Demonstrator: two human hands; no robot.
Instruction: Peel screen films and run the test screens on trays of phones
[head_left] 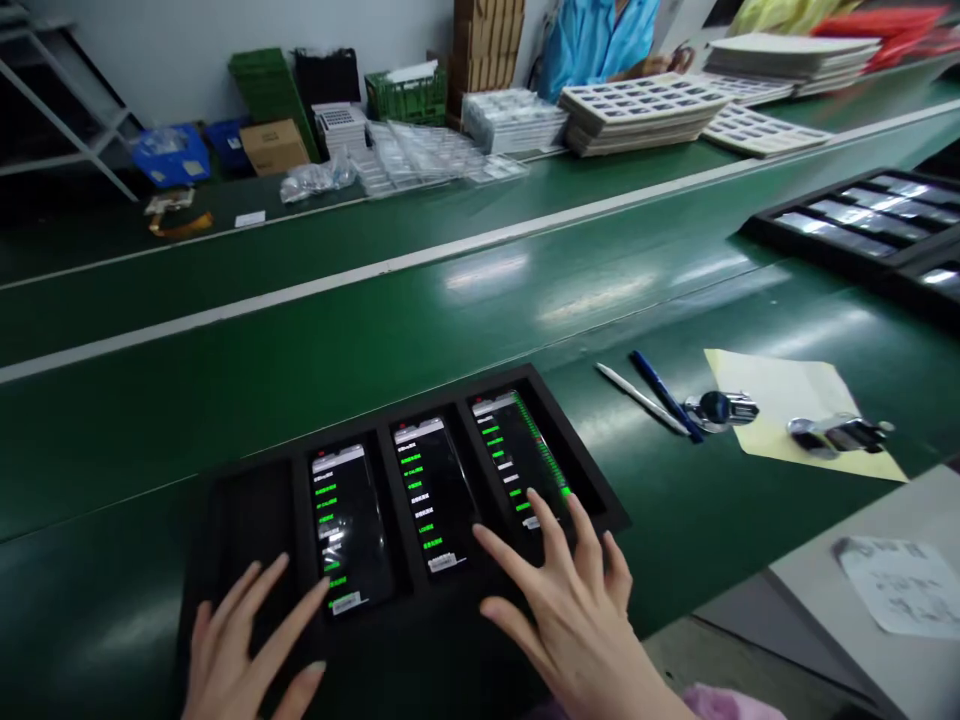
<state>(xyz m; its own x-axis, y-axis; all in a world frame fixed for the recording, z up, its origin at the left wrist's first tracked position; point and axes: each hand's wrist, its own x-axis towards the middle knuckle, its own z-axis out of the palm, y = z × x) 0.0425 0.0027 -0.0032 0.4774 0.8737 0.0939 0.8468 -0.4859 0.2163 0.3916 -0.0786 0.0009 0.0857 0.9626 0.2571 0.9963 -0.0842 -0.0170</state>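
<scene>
Three lit smartphones lie in slots of a black tray (536, 385): a left phone (367, 540), a middle phone (446, 490) and a right phone (525, 430). Their dark screens list lines of green and white text; the right one also has a green strip down its edge. My left hand (251, 640) is open over the tray's phone-free left slot, its index fingertip at the left phone's lower edge. Fingers spread, my right hand (570, 590) is open over the right phone's lower end, with the index fingertip beside the middle phone. Neither hand grips anything.
Right of the tray lie a white pen (641, 397), a blue pen (664, 392), shiny metal loupe-like pieces (724, 408) and yellow paper (780, 380). Another black tray (847, 215) holds screens. Across the green bench are stacked trays (637, 115) and a person in blue (592, 45).
</scene>
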